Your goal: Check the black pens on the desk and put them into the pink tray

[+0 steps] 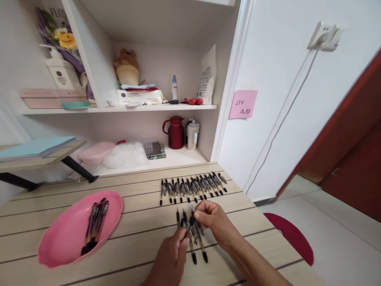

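Observation:
My left hand [172, 252] is closed around a black gel pen [189, 228], tilted with its upper end towards my right hand. My right hand [212, 220] pinches thumb and forefinger together at that end; whatever small piece lies between them is mostly hidden. Beneath both hands, several uncapped black pens [200, 243] lie side by side on the table, tips pointing away from me. Dark loose caps lie among them. Farther back runs a long row of pens [181, 190] with caps between them. More pens [95, 226] rest in a bunch on a pink plate [50, 250] at left.
The slatted wooden table [133, 238] meets a white shelf unit [166, 107] at the back. On its lower shelf stand a dark red jug [176, 133] and a pale cup [193, 136]. A small raised stand [59, 155] occupies the left. A red round stool [293, 238] is beyond the right edge.

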Action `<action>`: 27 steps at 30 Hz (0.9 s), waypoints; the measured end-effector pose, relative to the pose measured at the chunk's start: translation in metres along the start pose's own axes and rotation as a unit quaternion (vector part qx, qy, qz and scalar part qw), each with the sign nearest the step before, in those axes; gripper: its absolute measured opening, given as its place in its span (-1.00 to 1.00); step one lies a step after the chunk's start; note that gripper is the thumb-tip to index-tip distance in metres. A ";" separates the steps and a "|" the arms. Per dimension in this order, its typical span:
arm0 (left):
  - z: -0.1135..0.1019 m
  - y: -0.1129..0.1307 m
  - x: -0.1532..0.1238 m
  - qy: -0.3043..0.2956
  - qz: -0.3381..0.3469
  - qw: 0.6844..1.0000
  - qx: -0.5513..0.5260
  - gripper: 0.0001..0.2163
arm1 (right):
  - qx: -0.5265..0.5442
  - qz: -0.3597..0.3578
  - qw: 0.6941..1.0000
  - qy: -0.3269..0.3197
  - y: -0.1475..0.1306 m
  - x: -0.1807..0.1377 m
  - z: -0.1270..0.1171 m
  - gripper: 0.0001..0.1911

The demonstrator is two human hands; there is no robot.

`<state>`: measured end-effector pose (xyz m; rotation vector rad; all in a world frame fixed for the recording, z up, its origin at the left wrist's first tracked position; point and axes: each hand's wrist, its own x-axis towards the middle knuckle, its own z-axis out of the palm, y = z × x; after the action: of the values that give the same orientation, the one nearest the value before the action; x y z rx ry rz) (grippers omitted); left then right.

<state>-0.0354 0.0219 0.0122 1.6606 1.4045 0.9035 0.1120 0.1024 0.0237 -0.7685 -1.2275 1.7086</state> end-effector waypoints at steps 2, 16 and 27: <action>0.000 -0.002 0.001 0.001 0.000 1.000 0.004 -0.73 | 0.005 0.008 1.000 -0.009 0.001 0.000 0.001 -0.75; 0.000 -0.003 0.002 -0.003 0.003 1.000 0.030 -0.73 | 0.001 0.016 1.000 -0.005 0.002 0.000 -0.001 -0.75; -0.003 -0.003 0.004 -0.026 0.002 0.999 0.043 -0.73 | -0.022 0.011 1.000 -0.001 0.004 0.003 -0.003 -0.73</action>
<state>-0.0389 0.0264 0.0115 1.7380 1.4233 0.8073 0.1122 0.1062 0.0194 -0.8099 -1.2660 1.7051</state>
